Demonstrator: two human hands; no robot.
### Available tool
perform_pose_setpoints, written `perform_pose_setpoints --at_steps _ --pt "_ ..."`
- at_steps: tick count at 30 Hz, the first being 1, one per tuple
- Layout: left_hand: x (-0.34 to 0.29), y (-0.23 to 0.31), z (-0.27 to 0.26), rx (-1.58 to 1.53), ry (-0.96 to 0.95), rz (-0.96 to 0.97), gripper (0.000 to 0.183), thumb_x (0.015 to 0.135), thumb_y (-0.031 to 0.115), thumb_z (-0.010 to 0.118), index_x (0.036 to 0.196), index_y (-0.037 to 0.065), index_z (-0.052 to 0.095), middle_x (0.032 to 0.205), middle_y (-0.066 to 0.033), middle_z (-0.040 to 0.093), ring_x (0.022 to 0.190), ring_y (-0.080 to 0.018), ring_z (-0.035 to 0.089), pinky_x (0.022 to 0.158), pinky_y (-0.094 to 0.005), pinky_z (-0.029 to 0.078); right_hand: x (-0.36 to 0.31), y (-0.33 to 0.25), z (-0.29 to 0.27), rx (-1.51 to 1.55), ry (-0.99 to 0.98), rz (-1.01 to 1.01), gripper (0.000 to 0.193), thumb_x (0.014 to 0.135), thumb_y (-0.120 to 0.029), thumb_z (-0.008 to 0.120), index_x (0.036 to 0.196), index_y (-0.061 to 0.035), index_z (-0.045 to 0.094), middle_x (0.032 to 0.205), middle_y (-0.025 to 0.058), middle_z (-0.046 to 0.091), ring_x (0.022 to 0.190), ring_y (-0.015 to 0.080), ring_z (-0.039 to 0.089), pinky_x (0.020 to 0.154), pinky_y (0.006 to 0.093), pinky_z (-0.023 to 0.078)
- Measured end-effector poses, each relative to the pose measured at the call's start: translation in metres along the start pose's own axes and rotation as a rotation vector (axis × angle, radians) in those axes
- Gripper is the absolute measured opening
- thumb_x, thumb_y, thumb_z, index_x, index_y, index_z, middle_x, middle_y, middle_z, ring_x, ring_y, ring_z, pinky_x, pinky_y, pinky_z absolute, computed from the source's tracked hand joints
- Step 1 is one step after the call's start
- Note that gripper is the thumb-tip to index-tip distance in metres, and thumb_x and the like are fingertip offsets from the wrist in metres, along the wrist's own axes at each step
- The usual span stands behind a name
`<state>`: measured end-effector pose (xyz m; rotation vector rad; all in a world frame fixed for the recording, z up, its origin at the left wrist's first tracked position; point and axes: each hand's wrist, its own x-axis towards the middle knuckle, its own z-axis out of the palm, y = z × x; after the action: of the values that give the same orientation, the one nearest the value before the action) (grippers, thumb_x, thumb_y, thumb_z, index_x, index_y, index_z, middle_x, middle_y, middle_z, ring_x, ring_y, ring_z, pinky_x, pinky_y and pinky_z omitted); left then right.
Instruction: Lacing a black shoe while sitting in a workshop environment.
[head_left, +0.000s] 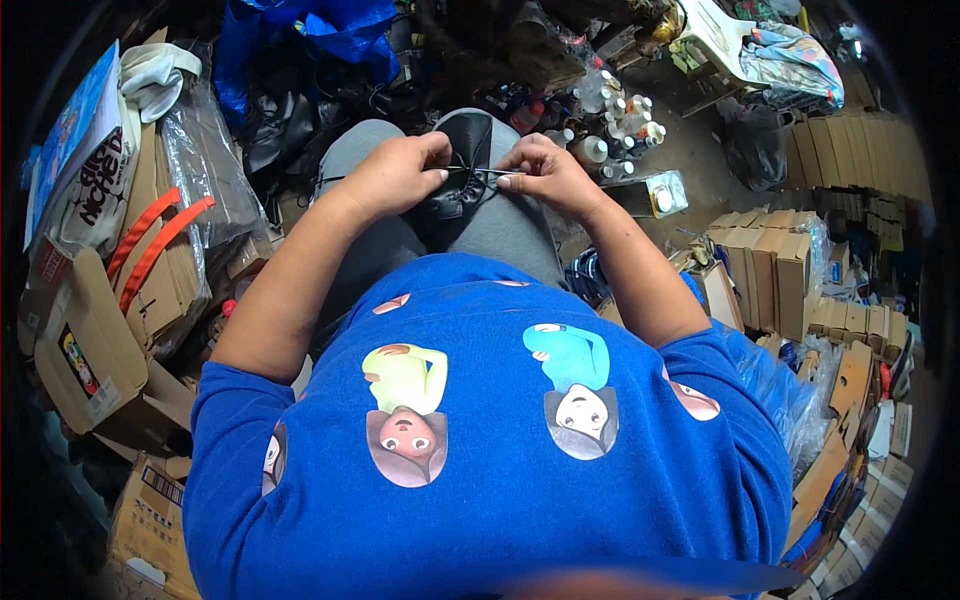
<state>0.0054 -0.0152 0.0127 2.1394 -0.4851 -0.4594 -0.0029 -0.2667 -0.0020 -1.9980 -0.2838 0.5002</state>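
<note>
A black shoe (462, 200) with a smooth, shiny surface and dark laces rests between my grey-trousered knees. From its left side my left hand (398, 172) pinches a thin dark lace with thumb and forefinger, close over the lacing. On the other side my right hand (553, 176) is closed, and between its thumb and fingers sits a thin, pale, shiny rod (492, 172) pointing left across the shoe. Whether this rod is a lace tip or a separate tool is too small to tell. The fingertips of both hands are a short way apart.
Several plastic bottles (592, 150) stand on the floor ahead to the right, near a clear package (662, 194). Blue and black bags (300, 60) lie ahead left. Stacked cardboard boxes (765, 265) crowd the right side; an open carton (95, 350) and orange straps (165, 245) are at left.
</note>
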Motion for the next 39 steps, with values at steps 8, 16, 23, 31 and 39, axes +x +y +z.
perform_pose_setpoints --at_steps 8,16,23,31,39 --pt "0.009 0.006 0.003 0.241 -0.051 0.202 0.012 0.082 0.010 0.053 0.092 0.005 0.057 0.081 -0.0190 0.063 0.080 -0.0372 0.061 0.070 -0.0444 0.047 -0.018 -0.017 -0.027 0.110 0.055 -0.084 0.017 0.079 -0.020 0.070 0.079 -0.0041 0.065 0.089 0.0038 0.051 0.082 0.0136 0.052 0.071 0.0275 0.043" --pt "0.014 -0.001 0.000 0.283 -0.134 0.176 0.013 0.085 0.014 0.051 0.094 0.006 0.054 0.082 -0.0203 0.063 0.081 -0.0382 0.060 0.069 -0.0467 0.046 0.005 -0.021 -0.037 -0.366 0.306 -0.060 0.020 0.084 -0.022 0.064 0.090 -0.0033 0.064 0.093 0.0085 0.057 0.083 0.0200 0.059 0.074 0.0316 0.048" --pt "0.011 -0.002 -0.002 0.290 -0.140 0.200 0.015 0.084 0.013 0.050 0.097 0.008 0.055 0.083 -0.0204 0.063 0.081 -0.0389 0.060 0.069 -0.0470 0.046 0.003 -0.063 0.006 -1.015 -0.145 -0.199 0.009 0.084 -0.018 0.055 0.088 -0.0116 0.058 0.077 0.0083 0.062 0.084 0.0268 0.060 0.082 0.0385 0.038" --pt "-0.011 -0.005 -0.016 0.354 -0.078 0.369 0.014 0.077 0.004 0.053 0.090 0.008 0.052 0.079 -0.0163 0.062 0.077 -0.0366 0.060 0.066 -0.0464 0.046 0.004 -0.047 0.002 -0.954 -0.148 -0.392 0.006 0.080 -0.011 0.055 0.086 -0.0136 0.055 0.069 0.0075 0.056 0.080 0.0272 0.057 0.082 0.0376 0.039" --pt "-0.029 -0.006 -0.016 0.496 0.031 0.476 0.012 0.076 0.004 0.053 0.087 0.008 0.051 0.076 -0.0100 0.061 0.077 -0.0317 0.061 0.065 -0.0419 0.045 -0.001 -0.037 -0.004 -0.922 -0.144 -0.487 0.007 0.078 -0.008 0.056 0.084 -0.0129 0.054 0.070 0.0068 0.056 0.078 0.0268 0.056 0.089 0.0393 0.039"
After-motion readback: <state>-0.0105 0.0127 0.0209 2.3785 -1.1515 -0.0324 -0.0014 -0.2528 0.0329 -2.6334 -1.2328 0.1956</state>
